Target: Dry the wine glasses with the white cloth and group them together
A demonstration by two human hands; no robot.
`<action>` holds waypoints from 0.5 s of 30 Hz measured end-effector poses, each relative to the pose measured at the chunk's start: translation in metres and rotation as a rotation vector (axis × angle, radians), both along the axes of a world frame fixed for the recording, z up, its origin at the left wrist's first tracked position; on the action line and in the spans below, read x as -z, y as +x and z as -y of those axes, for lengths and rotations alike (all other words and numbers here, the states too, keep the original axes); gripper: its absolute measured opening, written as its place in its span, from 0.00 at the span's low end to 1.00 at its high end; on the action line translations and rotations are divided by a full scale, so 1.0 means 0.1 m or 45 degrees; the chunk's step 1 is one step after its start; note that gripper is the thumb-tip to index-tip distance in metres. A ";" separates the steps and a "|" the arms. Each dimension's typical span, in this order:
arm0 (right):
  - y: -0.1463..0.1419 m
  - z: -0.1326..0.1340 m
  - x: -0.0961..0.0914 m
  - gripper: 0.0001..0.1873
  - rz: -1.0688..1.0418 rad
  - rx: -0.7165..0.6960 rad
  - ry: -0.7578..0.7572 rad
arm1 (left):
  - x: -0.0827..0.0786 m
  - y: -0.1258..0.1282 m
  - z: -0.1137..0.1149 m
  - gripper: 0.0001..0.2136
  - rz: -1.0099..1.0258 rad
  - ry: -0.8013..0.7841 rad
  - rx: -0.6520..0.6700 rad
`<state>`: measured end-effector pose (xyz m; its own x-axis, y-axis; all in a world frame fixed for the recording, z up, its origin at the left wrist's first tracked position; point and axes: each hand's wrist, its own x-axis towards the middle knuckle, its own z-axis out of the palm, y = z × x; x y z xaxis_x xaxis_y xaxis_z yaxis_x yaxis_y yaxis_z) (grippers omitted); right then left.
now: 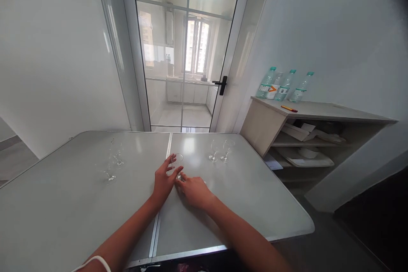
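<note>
A small clear stemmed glass [177, 160] stands near the seam in the middle of the grey table [134, 221]. My left hand [165, 177] has its thumb and fingers around the bowl. Low down at the stem and foot, my right hand [194, 189] has its fingers closed; the foot is mostly hidden behind them. To the right, two more stemmed glasses [227, 151] stand upright side by side. On the left half of the table are a few more clear glasses [118, 160], at least one of which seems to lie tilted; their outlines are faint.
A low shelf unit [318, 109] stands to the right of the table, carrying several plastic bottles [286, 86] and an orange-red marker-like object [289, 109]. Trays and boxes fill its shelves. Beyond the table's far edge is a glass door with a black handle [223, 85].
</note>
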<state>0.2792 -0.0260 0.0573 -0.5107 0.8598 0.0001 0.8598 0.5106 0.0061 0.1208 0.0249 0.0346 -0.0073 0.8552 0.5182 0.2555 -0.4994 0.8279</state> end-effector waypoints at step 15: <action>0.14 -0.05 0.11 0.43 0.005 0.657 -0.248 | -0.11 0.05 0.13 0.21 -0.065 0.036 0.036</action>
